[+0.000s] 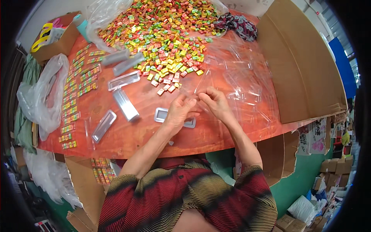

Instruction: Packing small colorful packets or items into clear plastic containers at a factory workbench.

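Striped red-and-yellow shirt (160, 193) is filling six o'clock. Both forearms (150, 150) are slanting inward to the clock's centre, where left hand (181, 112) and right hand (216, 102) are nearly meeting, fingertips pinching a clear plastic piece (189, 91). Printed miniature boxes (166, 44) are lying heaped at twelve, lettering too small to read; a white carton (313, 139) past three is bearing dark characters.

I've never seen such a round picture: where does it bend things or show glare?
Head view: the red tabletop appears bowed at its front edge; head view: white glints fleck the thin clear plastic pieces beyond the right hand; head view: corners go black.
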Motion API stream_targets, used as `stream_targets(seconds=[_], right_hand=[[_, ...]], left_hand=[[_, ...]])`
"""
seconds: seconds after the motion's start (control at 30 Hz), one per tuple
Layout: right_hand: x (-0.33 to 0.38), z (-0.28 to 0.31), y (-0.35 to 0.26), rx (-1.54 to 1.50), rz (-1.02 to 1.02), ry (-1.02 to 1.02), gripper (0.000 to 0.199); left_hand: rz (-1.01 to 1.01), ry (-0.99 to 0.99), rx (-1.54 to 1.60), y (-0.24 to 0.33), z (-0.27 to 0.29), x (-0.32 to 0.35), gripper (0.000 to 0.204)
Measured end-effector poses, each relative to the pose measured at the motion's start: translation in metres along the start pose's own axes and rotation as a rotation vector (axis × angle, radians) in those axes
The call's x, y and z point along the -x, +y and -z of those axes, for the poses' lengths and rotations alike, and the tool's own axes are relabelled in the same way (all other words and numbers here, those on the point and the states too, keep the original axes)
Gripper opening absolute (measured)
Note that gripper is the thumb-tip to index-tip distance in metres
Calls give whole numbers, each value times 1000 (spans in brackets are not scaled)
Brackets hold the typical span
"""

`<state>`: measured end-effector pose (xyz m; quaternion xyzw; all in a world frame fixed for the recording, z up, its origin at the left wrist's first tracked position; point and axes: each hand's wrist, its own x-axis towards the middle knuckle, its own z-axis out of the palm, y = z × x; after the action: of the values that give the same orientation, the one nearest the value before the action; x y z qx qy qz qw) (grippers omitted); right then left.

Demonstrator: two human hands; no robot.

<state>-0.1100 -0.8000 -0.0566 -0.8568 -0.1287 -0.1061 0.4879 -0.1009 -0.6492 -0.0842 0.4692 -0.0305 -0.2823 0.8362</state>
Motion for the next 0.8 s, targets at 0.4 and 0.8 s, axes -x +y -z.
stream_targets(seconds=[0.4, 0.8], right_hand=[[28, -4, -24, -628, -490, -578, 14], [20, 17, -20, 161, -98, -118, 12]], left_hand=[[-47, -94, -7, -2, 10, 44, 57], [79, -185, 112, 1, 17, 45, 46]])
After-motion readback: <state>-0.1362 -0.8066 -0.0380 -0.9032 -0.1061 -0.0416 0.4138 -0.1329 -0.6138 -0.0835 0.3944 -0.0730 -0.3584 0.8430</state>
